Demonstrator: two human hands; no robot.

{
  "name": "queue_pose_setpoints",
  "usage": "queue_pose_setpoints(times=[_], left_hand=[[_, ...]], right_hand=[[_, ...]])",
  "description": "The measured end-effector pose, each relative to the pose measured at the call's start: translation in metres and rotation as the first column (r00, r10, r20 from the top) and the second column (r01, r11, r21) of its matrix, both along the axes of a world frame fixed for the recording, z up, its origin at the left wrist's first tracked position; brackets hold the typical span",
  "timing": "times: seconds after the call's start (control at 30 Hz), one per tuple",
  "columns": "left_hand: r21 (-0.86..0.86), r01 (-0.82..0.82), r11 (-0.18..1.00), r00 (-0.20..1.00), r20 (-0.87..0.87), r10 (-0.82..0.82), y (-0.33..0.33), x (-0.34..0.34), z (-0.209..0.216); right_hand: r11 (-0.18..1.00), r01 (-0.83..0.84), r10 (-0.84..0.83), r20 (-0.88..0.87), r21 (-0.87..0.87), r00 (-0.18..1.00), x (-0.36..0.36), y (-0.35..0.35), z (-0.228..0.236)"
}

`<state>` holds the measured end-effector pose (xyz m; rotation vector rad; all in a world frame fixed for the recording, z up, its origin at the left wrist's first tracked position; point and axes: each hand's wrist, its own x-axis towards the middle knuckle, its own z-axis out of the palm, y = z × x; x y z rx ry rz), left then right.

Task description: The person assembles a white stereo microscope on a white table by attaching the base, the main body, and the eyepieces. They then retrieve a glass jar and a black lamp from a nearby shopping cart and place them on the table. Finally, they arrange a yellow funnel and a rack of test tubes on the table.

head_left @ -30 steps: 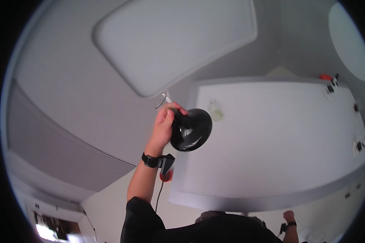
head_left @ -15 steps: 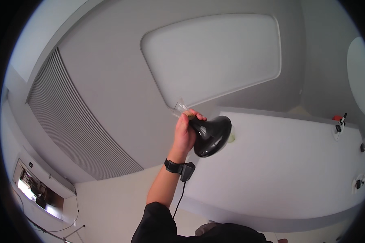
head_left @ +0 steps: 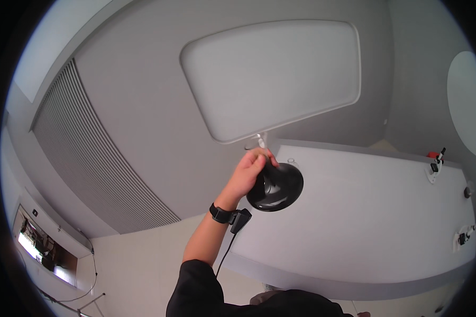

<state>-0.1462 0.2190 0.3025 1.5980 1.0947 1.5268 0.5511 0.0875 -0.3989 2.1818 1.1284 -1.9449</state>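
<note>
My left hand is closed around the narrow neck of a wide-bottomed decanter, held up in the air at the left end of the table. Its round body looks glossy black; whether that is dark glass or dark liquid I cannot tell. The clear, flared glass mouth sticks out above my fingers. Behind the body, a clear drinking glass shows only its rim, the rest being hidden. At the lower edge a small skin-coloured bit, probably my right hand, comes into view; its fingers cannot be made out.
A long white table with a curved front edge stretches to the right. On its right end stand small black-and-white devices and a dark round object. A black cable runs down from my wristband.
My left hand has turned the decanter more upright, its mouth moving right and its body slightly lower. The decanter now covers most of the glass behind it.
</note>
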Motion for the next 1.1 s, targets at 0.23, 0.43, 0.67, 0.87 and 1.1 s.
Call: queue_pose_setpoints(times=[0.23,0.43,0.67,0.87,1.1], left_hand=[[-0.09,-0.128,0.988,0.951,-0.294,0.096,-0.007,0.008,-0.028],[0.103,-0.079,0.992,0.97,0.236,0.052,-0.009,-0.01,-0.048],[0.145,-0.051,0.988,0.93,0.368,-0.006,-0.008,-0.003,-0.031],[-0.015,-0.11,0.994,0.989,0.101,0.111,-0.021,0.001,-0.054],[-0.004,-0.401,0.916,0.843,-0.393,0.368,-0.029,0.003,-0.116]], right_hand=[[1.0,0.005,-0.006,-0.021,-0.029,1.0,0.003,0.008,-0.026],[0.998,-0.007,0.005,-0.02,-0.063,1.0,0.002,0.006,-0.025],[0.996,0.086,-0.086,-0.06,-0.014,0.994,0.007,-0.004,-0.025],[0.981,0.191,-0.193,-0.106,-0.031,0.975,0.015,-0.031,-0.028],[0.955,0.171,-0.211,-0.151,-0.243,0.966,0.023,-0.038,-0.022]])
